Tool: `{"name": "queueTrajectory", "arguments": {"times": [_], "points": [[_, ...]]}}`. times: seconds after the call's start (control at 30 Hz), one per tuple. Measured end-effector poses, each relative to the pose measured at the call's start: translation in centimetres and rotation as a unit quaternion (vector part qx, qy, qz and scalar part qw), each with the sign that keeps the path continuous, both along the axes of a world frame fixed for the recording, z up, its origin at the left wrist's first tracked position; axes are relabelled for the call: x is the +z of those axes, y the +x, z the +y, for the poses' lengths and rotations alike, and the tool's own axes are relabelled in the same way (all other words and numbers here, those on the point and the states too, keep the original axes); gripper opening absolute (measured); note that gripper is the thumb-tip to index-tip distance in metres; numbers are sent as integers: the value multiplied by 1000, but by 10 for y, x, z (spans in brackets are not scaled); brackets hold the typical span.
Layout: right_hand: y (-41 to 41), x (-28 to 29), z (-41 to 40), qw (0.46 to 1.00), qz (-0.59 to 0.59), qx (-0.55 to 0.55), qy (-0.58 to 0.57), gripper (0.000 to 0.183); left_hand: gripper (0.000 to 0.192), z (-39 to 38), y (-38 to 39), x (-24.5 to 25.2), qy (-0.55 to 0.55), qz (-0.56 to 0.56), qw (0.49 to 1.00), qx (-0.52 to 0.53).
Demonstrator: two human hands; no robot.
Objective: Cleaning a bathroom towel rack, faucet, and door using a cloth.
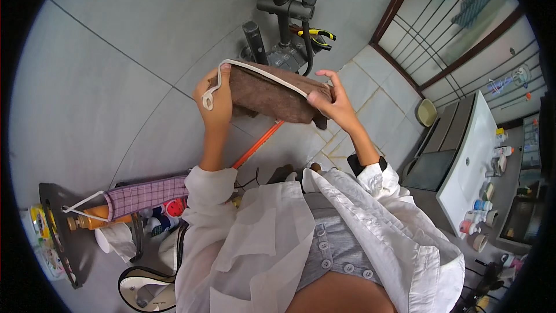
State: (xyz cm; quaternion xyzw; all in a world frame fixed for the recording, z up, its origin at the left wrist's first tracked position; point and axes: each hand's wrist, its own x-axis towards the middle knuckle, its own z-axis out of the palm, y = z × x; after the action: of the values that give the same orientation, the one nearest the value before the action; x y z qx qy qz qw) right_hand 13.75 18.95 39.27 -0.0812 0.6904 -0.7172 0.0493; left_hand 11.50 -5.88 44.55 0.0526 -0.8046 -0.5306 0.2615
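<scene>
A brown cloth [269, 95] with a white edging strip is stretched between my hands, folded over on itself. My left hand [217, 95] grips its left end, thumb on the white strip, which ends in a small loop hanging over the back of the hand. At the other end, my right hand [334, 100] pinches the cloth near the strip, with the index finger raised. An orange pole [260, 140] runs below the cloth; its upper end is hidden behind it.
Beyond the cloth stand a dark metal frame [282, 8] and yellow-black pliers [321, 39]. At lower left is a rack with a purple checked cloth [147, 197] and an orange bottle [95, 219]. A white washbasin [469, 161] with bottles stands right, near a beige basin [427, 113].
</scene>
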Motion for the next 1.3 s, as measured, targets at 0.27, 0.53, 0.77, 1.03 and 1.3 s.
{"name": "queueTrajectory", "arguments": {"times": [0.27, 0.53, 0.77, 1.03, 1.3], "points": [[15, 7, 3, 969, 99, -36, 222, 65, 43, -22, -3, -21, -62, 8, 998, 3], [16, -4, 30, 956, 129, -94, 248, 11, 42, -22, 6, -35, 40, -19, 998, -52], [12, -12, 34, 899, 112, -188, 379, 15, 32, 1, 16, -60, 152, -157, 973, -79], [27, 1, -25, 989, -81, -125, 1, 42, 47, 76, 42, -92, 314, -380, 833, -251], [39, 19, 11, 996, -23, 85, 29, 42, 28, 90, 48, -67, 362, -228, 820, -380]]}}
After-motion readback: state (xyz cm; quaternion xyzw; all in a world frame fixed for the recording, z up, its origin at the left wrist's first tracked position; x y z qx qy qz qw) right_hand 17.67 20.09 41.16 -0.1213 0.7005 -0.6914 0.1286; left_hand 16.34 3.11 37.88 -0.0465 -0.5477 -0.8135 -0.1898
